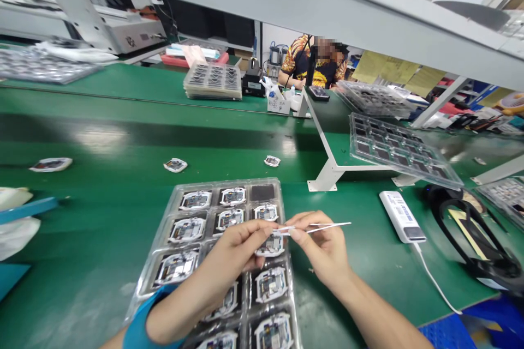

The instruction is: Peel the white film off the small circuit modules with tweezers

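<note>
A small white module (pixel 270 245) is held in the left hand (pixel 235 245), pinched between thumb and fingertips at its left edge, so that most of its face shows to the right of the fingers. It is kept just above the clear tray (pixel 282 196), over the middle of the right-hand column. White tweezers (pixel 331 225) are gripped in the right hand (pixel 323 251) between thumb and forefinger. The shafts stick out to the right past the knuckles, and the tips are pointed left at the module's upper edge. Whether the tips touch it cannot be made out, since they blur into the white casing and the left thumb.

The compartment beneath the module is covered by both hands, so it cannot be told whether it is filled. The tray's near end is cut off by the lower picture edge, and part of it is hidden by the left forearm. The circuit detail inside the modules is too small to read. A white power pack (pixel 401 215) with its cable is seen on the green bench top (pixel 102 218) to the right, well apart from the hands.
</note>
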The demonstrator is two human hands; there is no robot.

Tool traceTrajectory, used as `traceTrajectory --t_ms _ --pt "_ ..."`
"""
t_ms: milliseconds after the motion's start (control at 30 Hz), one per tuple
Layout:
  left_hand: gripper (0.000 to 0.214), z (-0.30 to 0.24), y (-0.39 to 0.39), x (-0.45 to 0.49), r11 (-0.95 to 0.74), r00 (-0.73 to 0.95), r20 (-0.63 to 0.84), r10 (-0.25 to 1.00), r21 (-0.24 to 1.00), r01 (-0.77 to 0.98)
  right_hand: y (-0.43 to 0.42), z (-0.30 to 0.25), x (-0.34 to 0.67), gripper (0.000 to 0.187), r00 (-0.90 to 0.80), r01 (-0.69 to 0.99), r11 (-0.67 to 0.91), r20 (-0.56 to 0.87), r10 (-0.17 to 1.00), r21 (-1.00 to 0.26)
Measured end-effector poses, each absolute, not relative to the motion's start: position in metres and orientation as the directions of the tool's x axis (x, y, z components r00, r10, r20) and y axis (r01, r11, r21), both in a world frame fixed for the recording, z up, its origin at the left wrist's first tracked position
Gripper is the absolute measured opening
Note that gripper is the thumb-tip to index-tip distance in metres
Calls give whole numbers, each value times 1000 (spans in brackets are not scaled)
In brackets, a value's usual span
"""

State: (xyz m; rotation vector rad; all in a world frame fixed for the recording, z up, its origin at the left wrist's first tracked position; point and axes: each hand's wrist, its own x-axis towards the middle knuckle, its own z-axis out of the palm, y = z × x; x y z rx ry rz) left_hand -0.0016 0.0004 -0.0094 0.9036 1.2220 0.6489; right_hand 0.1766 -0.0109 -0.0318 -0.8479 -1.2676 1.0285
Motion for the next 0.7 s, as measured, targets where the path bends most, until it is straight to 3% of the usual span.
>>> traceTrajectory --t_ms 167,367,567,700 --pt "25 -7 0 0 494 244 -485 840 869 27 -11 -37 175 6 21 -109 393 393 919 -913" --pt "24 -8 -1 -1 483 246 -471 847 875 12 -10 -37 176 12 -18 82 575 576 817 -814" --pt "30 -7 2 -1 459 257 -453 854 888 42 -10 -41 174 10 73 -29 480 477 876 -877" --pt "28 -2 2 2 438 256 -434 864 898 43 -11 -41 172 4 71 24 489 490 869 -872"
